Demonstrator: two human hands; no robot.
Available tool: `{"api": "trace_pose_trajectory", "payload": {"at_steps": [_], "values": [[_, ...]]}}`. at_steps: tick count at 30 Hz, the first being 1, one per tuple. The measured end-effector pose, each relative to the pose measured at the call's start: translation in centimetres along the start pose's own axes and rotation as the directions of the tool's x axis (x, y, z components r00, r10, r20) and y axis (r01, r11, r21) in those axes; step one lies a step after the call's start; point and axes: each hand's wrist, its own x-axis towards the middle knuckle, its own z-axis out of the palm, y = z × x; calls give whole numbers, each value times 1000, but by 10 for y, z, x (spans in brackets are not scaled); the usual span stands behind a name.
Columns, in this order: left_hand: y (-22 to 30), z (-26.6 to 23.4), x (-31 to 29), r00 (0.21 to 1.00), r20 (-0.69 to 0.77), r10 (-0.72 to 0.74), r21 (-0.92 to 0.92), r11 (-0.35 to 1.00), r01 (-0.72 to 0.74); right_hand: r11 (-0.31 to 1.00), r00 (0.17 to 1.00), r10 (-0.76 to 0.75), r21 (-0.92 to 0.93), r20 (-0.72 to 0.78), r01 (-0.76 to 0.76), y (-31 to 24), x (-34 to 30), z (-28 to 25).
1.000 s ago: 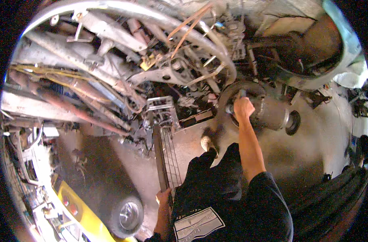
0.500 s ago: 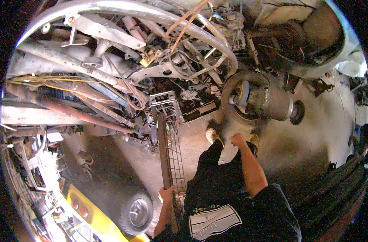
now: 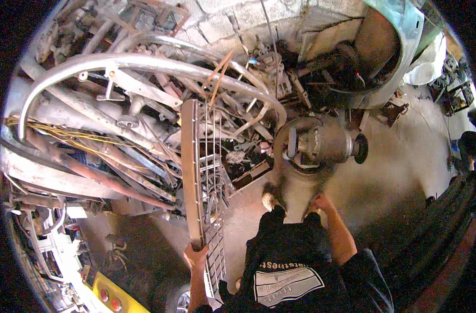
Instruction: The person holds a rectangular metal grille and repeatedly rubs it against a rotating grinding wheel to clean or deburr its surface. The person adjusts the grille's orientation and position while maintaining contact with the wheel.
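Note:
My left hand (image 3: 196, 255) grips the near end of a long rack with a flat brown side rail (image 3: 191, 177) and a wire grid (image 3: 213, 261). The rack stands raised and tilted, its far end overlapping a heap of metal parts from my viewpoint. My right hand (image 3: 320, 202) hangs in front of my right leg, its fingers curled and nothing visible in them. Beyond that hand stands a round, dusty metal assembly (image 3: 321, 143) with a tyre-like ring at its base.
Bent chrome tubing (image 3: 144, 63), pipes and yellow cable (image 3: 76, 136) fill the left side. A large curved panel (image 3: 399, 57) stands at the far right. At lower left are a yellow panel with red lights (image 3: 115, 300) and a wheel (image 3: 181, 301). Dark fabric (image 3: 431, 229) lies at right.
The rack has risen, its far end now up over the metal heap, with my left hand still on it. My right hand has shifted slightly right and lower. The head view has shifted.

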Motion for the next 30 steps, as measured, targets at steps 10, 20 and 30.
{"api": "trace_pose_trajectory", "payload": {"at_steps": [10,20,30], "values": [[61,8,-103,971,64,229,157,959,-237,785,738,-178,-358,651,505,-47,-27,43],[170,64,-147,896,190,402,-407,863,-300,855,569,-330,-17,753,519,-104,-128,20],[234,210,-166,923,225,312,-901,428,75,373,498,-819,393,-286,840,-135,-215,-107]]}}
